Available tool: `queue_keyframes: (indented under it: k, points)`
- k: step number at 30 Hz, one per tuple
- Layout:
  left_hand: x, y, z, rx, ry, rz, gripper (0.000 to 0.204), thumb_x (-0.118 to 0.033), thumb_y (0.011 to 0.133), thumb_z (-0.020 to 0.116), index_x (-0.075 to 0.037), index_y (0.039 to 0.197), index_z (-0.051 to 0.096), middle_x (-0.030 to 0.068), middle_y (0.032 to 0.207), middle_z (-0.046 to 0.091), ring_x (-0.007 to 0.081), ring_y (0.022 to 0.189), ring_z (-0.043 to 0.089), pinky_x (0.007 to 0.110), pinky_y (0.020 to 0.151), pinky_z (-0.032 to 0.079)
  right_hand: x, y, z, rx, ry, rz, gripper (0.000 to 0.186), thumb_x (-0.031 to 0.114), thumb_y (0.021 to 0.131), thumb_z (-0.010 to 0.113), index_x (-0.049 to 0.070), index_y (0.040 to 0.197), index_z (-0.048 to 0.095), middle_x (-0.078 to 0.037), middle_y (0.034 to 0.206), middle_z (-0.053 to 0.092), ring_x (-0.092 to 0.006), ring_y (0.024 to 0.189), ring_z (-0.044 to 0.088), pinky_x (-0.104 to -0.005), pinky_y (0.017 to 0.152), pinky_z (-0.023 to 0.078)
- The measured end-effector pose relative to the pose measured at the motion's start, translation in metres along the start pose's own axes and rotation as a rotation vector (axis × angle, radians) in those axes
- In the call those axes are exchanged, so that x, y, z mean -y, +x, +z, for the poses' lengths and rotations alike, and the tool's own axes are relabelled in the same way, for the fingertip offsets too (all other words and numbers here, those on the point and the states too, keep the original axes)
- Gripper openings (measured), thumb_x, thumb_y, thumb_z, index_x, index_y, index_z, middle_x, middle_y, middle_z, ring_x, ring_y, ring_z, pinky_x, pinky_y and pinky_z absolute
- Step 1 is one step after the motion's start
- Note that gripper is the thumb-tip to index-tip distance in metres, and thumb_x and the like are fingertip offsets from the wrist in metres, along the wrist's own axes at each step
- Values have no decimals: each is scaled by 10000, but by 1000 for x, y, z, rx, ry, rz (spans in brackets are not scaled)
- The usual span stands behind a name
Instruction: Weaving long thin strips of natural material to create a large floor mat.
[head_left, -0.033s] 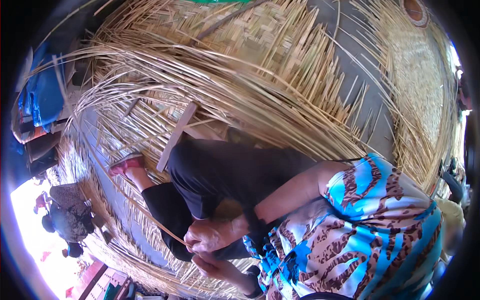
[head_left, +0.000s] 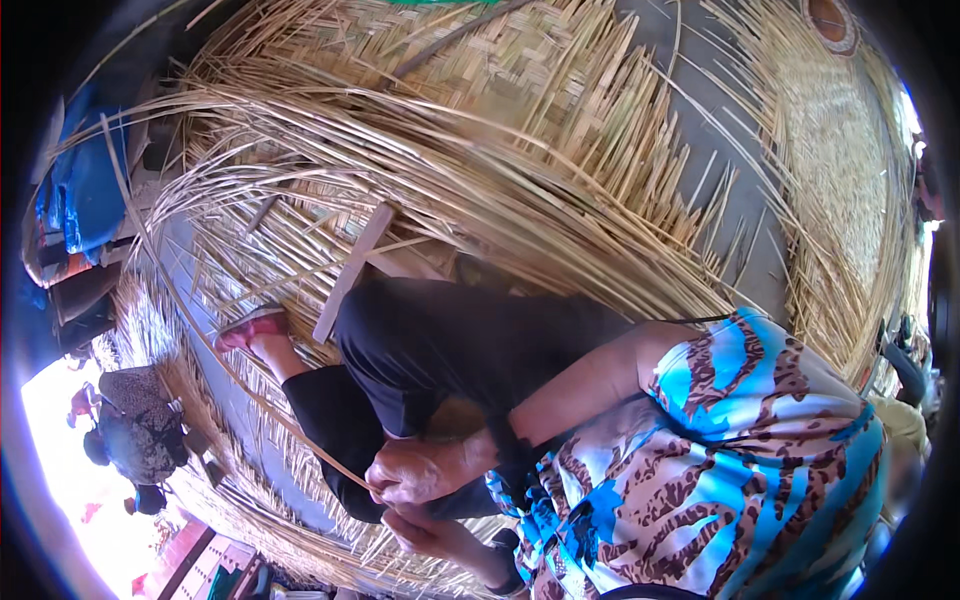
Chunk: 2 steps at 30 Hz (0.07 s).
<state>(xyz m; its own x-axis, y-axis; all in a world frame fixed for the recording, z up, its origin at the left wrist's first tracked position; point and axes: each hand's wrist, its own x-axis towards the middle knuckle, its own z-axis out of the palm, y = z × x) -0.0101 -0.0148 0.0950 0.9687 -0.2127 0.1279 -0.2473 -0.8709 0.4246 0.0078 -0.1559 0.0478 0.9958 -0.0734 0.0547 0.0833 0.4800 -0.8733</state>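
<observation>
A long, thin cane strip [head_left: 273,408] arcs from the upper left down to my hands, above my bent legs in dark trousers. My right hand [head_left: 412,472] is closed, pinching the strip's near end between bent fingers. Just below it and almost touching, my left hand [head_left: 425,532] is also closed, its fingertips at the same end of the strip. Whatever lies inside the fingers is hidden. A flat wooden bar [head_left: 354,270] lies next to my knee, beyond the hands.
Loose canes [head_left: 420,160] lie in a thick bundle across the view. Behind them spreads a woven mat [head_left: 500,80] with ragged edges; another mat [head_left: 830,130] lies at right. A person in dark patterned clothes [head_left: 140,425] is at far left, below blue plastic [head_left: 85,190].
The far part of the cane strip has swung slightly to the left. Both hands stay in nearly the same place, still closed.
</observation>
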Motion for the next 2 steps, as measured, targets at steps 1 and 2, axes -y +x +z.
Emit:
queue_keyframes:
  k: [1,2]
  points:
    - [2,4,6,-47,-35,-15,287,-260,999,502,-28,1102,638,240,839,659,335,688,626,436,586,460,-1,5,-1,-79,-97,-194,169,116,814,602,-39,808,670,-146,693,669,-180,560,633,-305,536,500]
    - [2,7,4,-49,-28,-17,287,-260,999,502,-28,1102,638,240,839,659,335,688,626,436,586,460,0,9,-3,-76,-90,-194,169,116,814,602,-39,808,670,-146,693,669,-180,560,633,-305,536,500]
